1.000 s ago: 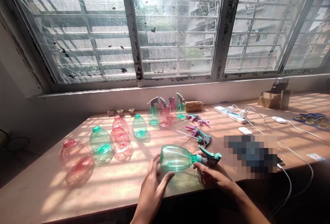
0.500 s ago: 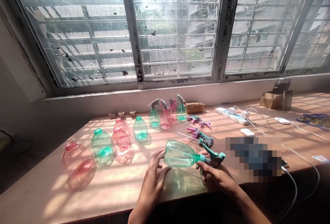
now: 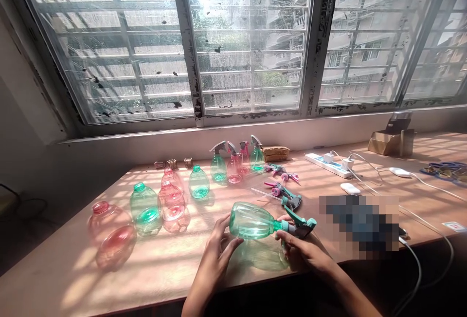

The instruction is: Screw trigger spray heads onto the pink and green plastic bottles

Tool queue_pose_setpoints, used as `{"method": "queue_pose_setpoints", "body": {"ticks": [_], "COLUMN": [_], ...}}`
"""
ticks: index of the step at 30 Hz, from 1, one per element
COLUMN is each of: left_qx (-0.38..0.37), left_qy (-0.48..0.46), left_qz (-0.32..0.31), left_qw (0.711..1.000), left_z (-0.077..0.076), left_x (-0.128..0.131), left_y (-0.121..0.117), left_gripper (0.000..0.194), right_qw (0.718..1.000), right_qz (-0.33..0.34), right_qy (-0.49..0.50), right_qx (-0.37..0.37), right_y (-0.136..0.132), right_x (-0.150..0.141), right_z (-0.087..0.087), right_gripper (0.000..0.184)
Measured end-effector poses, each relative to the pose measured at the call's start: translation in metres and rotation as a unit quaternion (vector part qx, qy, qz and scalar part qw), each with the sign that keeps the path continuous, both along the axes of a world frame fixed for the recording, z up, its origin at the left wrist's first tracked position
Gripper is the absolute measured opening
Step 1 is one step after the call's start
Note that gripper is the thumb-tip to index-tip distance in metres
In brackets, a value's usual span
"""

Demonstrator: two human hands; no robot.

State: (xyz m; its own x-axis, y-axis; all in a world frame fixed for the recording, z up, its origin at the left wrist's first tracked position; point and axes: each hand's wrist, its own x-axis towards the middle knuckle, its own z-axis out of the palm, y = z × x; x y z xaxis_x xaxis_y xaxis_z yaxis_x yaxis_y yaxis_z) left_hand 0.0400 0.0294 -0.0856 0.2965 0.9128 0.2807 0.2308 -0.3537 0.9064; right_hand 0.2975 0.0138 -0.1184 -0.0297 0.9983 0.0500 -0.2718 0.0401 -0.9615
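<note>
Several loose spray heads (image 3: pixel 296 202) beyond the held bottle (image 3: pixel 251 220)

From head height, the view looks forward and down over the nearby table (image 3: pixel 146 273) toward the window (image 3: pixel 251 64).

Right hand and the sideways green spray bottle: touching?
Touching. The head view shows the right hand gripping the green spray bottle near its neck, thumb against it with no gap.
</note>
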Motion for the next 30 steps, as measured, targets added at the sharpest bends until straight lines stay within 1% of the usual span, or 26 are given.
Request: {"method": "queue_pose_setpoints", "body": {"ticks": [3, 6, 8, 10, 12, 15, 16, 19, 21, 23, 25, 27, 30], "left_qx": [-0.002, -0.012, -0.021, -0.027, -0.017, 0.006, 0.008, -0.017, -0.039, -0.047, -0.029, 0.006, 0.043], "left_qy": [0.022, 0.03, 0.031, 0.037, 0.046, 0.054, 0.055, 0.052, 0.05, 0.046, 0.038, 0.033, 0.04], "left_qz": [-0.008, 0.004, 0.022, 0.027, 0.023, 0.014, 0.012, 0.01, 0.03, 0.046, 0.038, 0.024, 0.031], "left_qw": [1.0, 0.999, 0.999, 0.999, 0.999, 0.998, 0.998, 0.998, 0.998, 0.997, 0.998, 0.999, 0.998], "left_z": [0.003, 0.007, 0.008, 0.005, 0.001, -0.003, -0.003, 0.001, 0.003, 0.003, -0.001, -0.008, -0.015], "left_x": [0.0, 0.0, 0.0, -0.001, -0.002, -0.003, -0.002, -0.001, -0.001, -0.001, -0.003, -0.005, -0.007], "left_y": [-0.002, -0.006, -0.007, -0.007, -0.006, -0.004, -0.004, -0.008, -0.011, -0.011, -0.008, -0.002, 0.003], "left_gripper": [0.044, 0.04, 0.036, 0.034, 0.034, 0.044, 0.046, 0.044, 0.042, 0.042, 0.043, 0.046, 0.049], "right_qw": [1.0, 0.998, 0.997, 0.996, 0.998, 1.0, 1.0, 0.999, 0.998, 0.996, 0.995, 0.994, 0.996], "right_qz": [0.014, 0.041, 0.04, 0.027, 0.012, 0.005, 0.006, 0.027, 0.045, 0.056, 0.049, 0.031, 0.006], "right_qy": [0.006, -0.037, -0.068, -0.077, -0.057, -0.021, -0.019, -0.033, -0.042, -0.06, -0.084, -0.098, -0.087], "right_qx": [-0.008, -0.004, 0.013, 0.023, 0.019, 0.01, 0.009, 0.02, 0.029, 0.032, 0.038, 0.039, 0.024], "right_y": [-0.001, -0.003, -0.004, -0.003, -0.001, 0.0, 0.0, 0.0, 0.0, 0.001, 0.002, 0.003, 0.003], "right_x": [0.001, 0.001, 0.001, 0.001, 0.001, 0.002, 0.003, 0.003, 0.003, 0.004, 0.004, 0.005, 0.005], "right_z": [0.001, 0.008, 0.011, 0.01, 0.006, -0.001, -0.002, -0.003, -0.002, 0.0, 0.001, 0.0, -0.003], "right_gripper": [0.043, 0.036, 0.035, 0.036, 0.04, 0.049, 0.049, 0.04, 0.035, 0.035, 0.035, 0.036, 0.041]}}
